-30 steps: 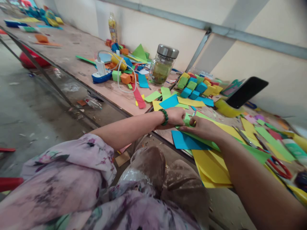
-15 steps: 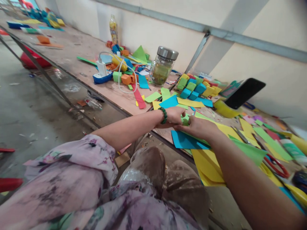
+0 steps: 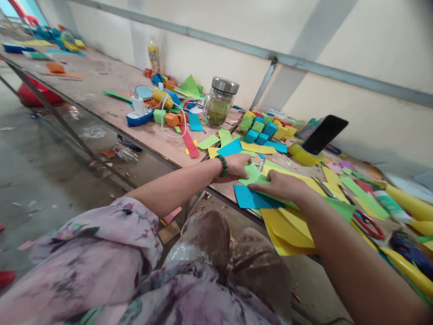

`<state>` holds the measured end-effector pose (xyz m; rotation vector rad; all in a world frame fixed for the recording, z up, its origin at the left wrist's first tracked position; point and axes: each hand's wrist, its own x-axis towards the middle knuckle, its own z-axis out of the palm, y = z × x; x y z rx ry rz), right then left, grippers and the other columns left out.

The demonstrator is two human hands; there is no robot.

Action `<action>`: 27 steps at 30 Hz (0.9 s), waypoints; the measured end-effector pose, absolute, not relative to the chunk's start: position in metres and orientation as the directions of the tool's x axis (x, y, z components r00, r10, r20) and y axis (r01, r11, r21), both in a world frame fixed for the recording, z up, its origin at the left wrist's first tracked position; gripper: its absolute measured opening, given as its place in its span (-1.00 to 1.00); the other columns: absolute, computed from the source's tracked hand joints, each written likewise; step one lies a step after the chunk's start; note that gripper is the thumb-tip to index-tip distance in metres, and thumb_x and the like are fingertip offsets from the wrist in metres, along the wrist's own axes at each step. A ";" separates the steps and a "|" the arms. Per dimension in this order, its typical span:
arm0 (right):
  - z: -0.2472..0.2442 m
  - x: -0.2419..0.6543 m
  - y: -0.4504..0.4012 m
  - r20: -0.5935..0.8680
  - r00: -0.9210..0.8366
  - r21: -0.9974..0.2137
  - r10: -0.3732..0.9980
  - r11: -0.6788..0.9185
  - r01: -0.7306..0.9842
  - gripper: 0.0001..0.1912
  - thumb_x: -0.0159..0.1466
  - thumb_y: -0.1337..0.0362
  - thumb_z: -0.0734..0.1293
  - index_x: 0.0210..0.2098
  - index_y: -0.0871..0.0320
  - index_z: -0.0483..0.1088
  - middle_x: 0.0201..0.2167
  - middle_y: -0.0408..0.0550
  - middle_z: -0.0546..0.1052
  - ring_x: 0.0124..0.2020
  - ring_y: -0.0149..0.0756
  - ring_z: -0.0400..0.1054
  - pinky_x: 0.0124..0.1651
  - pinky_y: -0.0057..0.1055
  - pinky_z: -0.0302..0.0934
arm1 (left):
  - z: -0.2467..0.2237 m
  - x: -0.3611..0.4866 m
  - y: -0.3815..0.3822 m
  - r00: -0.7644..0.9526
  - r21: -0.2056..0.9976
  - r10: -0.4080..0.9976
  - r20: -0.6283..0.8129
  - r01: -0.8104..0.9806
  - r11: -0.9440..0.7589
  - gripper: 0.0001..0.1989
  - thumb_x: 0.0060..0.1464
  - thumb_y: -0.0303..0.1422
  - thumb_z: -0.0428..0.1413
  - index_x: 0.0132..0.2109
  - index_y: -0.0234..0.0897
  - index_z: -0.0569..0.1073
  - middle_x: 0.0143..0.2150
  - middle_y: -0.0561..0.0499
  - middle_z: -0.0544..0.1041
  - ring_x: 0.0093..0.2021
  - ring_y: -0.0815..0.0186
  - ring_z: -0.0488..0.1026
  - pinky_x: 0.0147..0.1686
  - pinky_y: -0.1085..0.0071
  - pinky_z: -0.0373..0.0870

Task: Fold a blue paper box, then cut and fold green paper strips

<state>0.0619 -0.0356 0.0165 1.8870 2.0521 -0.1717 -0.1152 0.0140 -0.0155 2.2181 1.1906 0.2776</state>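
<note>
A small piece of light green paper [image 3: 253,174] lies between my two hands at the front edge of the table. My left hand [image 3: 236,167], with a green bead bracelet at the wrist, pinches its left side. My right hand [image 3: 282,185] grips the right side, thumb stretched along the near edge. Beneath my right hand are blue paper [image 3: 255,197] and a stack of yellow sheets [image 3: 289,228] that hangs past the table edge. Beyond the hands lie a blue strip [image 3: 229,146] and other loose green and yellow strips.
A glass jar with a steel lid [image 3: 221,101] stands behind. Right of it are colourful paper cubes [image 3: 262,128] and a phone [image 3: 325,134] propped on a yellow holder. Red-handled scissors [image 3: 368,224] and a glue bottle [image 3: 392,206] lie at right. A power strip [image 3: 140,118] with a white cable is at left.
My hands have moved slightly apart, and more of the green paper shows between them. The whole view has shifted a little to the right.
</note>
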 end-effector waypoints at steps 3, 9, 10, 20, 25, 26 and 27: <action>0.020 0.058 -0.033 -0.370 -0.056 0.146 0.927 0.117 0.982 -0.07 -0.09 -0.53 0.07 -0.16 0.15 0.37 -0.11 0.22 0.54 -0.13 0.14 0.43 -0.24 -0.16 0.26 | -0.015 -0.115 0.012 0.575 0.595 0.813 -0.093 0.687 -0.418 -0.34 -0.13 -0.33 0.25 0.14 -0.42 0.30 -0.31 -0.01 0.51 -0.26 0.25 0.45 -0.34 0.47 0.26; 0.021 0.060 -0.031 -0.375 -0.056 0.130 0.926 0.112 0.985 -0.01 -0.12 -0.53 0.11 -0.10 0.18 0.41 -0.07 0.24 0.53 -0.11 0.13 0.42 -0.23 -0.19 0.25 | -0.011 -0.117 0.007 0.569 0.588 0.817 -0.094 0.693 -0.416 -0.35 -0.13 -0.34 0.24 0.14 -0.42 0.31 -0.30 0.00 0.52 -0.26 0.26 0.45 -0.35 0.50 0.26; 0.021 0.062 -0.032 -0.369 -0.052 0.129 0.928 0.106 0.986 0.01 -0.13 -0.53 0.11 -0.08 0.18 0.41 -0.06 0.24 0.52 -0.10 0.14 0.42 -0.23 -0.18 0.25 | -0.011 -0.117 0.007 0.566 0.585 0.819 -0.091 0.696 -0.416 -0.36 -0.13 -0.34 0.24 0.13 -0.40 0.32 -0.30 0.00 0.52 -0.26 0.26 0.46 -0.35 0.50 0.26; 0.024 0.086 -0.038 -0.418 -0.001 0.146 0.908 0.068 0.987 0.08 -0.15 -0.54 0.12 -0.01 0.22 0.40 -0.03 0.26 0.51 -0.08 0.15 0.41 -0.19 -0.15 0.26 | -0.007 -0.117 0.005 0.572 0.577 0.813 -0.106 0.701 -0.418 -0.39 -0.10 -0.34 0.23 0.12 -0.43 0.32 -0.34 0.00 0.53 -0.30 0.28 0.47 -0.35 0.51 0.28; 0.023 0.110 -0.043 -0.416 -0.004 0.151 0.909 0.073 0.986 0.00 -0.14 -0.53 0.14 -0.11 0.20 0.44 -0.12 0.21 0.54 -0.14 0.08 0.43 -0.21 -0.20 0.25 | -0.014 -0.118 0.009 0.582 0.586 0.808 -0.091 0.688 -0.429 -0.38 -0.09 -0.34 0.23 0.13 -0.44 0.31 -0.32 -0.01 0.52 -0.33 0.30 0.46 -0.38 0.50 0.29; 0.023 0.115 -0.044 -0.421 0.006 0.153 0.907 0.065 0.986 0.00 -0.14 -0.53 0.14 -0.12 0.21 0.44 -0.13 0.21 0.54 -0.14 0.08 0.43 -0.20 -0.21 0.25 | -0.015 -0.119 0.010 0.586 0.590 0.806 -0.082 0.681 -0.434 -0.38 -0.10 -0.34 0.23 0.13 -0.44 0.31 -0.31 -0.01 0.51 -0.34 0.30 0.46 -0.38 0.49 0.29; 0.023 0.119 -0.046 -0.426 0.015 0.154 0.905 0.056 0.986 0.00 -0.14 -0.52 0.14 -0.12 0.22 0.43 -0.13 0.22 0.53 -0.14 0.08 0.43 -0.20 -0.20 0.25 | -0.016 -0.119 0.011 0.589 0.595 0.805 -0.074 0.674 -0.438 -0.38 -0.10 -0.34 0.23 0.13 -0.43 0.31 -0.31 -0.01 0.51 -0.35 0.30 0.46 -0.39 0.49 0.29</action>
